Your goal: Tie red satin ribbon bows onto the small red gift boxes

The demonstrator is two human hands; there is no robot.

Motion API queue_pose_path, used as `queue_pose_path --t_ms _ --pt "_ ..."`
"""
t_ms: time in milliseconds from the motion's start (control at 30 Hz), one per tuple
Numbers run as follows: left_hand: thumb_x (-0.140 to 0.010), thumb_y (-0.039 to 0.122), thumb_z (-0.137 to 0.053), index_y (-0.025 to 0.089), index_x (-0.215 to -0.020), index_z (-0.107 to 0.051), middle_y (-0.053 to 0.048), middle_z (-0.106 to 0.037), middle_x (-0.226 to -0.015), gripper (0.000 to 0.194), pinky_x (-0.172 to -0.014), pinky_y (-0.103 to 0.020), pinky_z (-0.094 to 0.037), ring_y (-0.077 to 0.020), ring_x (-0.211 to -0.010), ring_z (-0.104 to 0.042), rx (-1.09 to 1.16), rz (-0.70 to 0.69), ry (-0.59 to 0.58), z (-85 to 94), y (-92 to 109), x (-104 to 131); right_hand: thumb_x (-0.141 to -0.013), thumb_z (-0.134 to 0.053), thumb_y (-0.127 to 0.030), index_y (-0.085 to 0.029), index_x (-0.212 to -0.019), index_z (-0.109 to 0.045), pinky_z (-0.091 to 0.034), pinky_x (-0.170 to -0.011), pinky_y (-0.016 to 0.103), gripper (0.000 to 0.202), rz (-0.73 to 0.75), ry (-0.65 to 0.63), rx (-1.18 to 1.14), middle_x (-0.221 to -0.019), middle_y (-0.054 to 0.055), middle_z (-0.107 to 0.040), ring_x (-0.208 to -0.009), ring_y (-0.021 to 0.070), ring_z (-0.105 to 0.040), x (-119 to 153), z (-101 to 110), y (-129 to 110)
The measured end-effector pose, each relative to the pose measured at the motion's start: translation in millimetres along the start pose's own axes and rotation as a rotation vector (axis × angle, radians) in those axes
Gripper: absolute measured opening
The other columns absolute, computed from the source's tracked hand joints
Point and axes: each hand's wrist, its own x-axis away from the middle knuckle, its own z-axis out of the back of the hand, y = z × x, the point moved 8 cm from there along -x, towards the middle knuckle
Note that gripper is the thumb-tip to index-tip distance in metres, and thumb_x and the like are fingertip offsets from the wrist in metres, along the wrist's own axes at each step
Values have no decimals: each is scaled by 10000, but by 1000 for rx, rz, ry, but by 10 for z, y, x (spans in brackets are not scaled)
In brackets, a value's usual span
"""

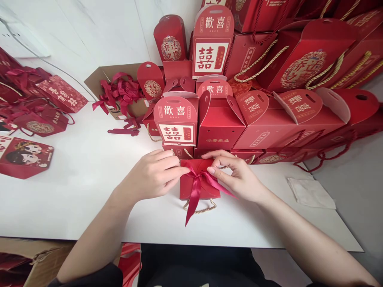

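A small red gift box (184,187) stands on the white table in front of me, with a gold rope handle (204,210) hanging at its near side. Across its top lies a glossy dark-pink ribbon (196,193), formed into a bow whose two tails hang toward me. My left hand (157,173) is closed, its fingertips pinching the bow's left loop. On the right side, my right hand (235,173) pinches the ribbon between thumb and bent fingers. The parts of the loops inside the fingers are hidden.
Stacked red gift boxes (221,131) rise right behind the work. A cardboard box (92,79) holding pink ribbons (119,93) sits at back left. More red boxes (26,157) lie far left. White tissue (311,193) rests at right.
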Motion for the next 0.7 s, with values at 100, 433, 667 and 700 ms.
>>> queue_pose_path --t_ms 100,433,667,700 --pt "-833 62 -591 208 -1001 -692 -9 -638 -734 245 -625 -297 -427 -154 -684 -530 29 -20 22 20 16 -2 -945 -614 -346 -202 -736 -618 -433 -944 336 254 -4 2 1 -1186 51 -635 -1059 192 -616 -7 2 10" --pt "-915 188 -554 163 -838 -622 -70 -584 -921 105 -788 -349 -444 -187 -834 -512 135 189 -67 -94 -105 -52 -909 -663 -316 -199 -735 -521 -405 -993 331 254 4 17 -73 -1251 62 -597 -1136 195 -580 -5 -2 -21" --pt "-952 214 -492 162 -691 -580 -58 -549 -1066 280 -957 -345 -407 -185 -1023 -530 666 439 -81 -423 -270 -50 -959 -592 -366 -209 -771 -651 -376 -1037 346 252 -71 -90 -146 -1315 57 -592 -1268 220 -530 -25 -45 83" --pt "-947 225 -506 162 -684 -581 -56 -546 -1069 281 -972 -346 -400 -187 -1037 -530 698 457 -77 -456 -289 -43 -964 -584 -369 -205 -752 -641 -384 -1025 343 273 -79 -94 -162 -1316 53 -588 -1252 219 -542 -26 -46 95"
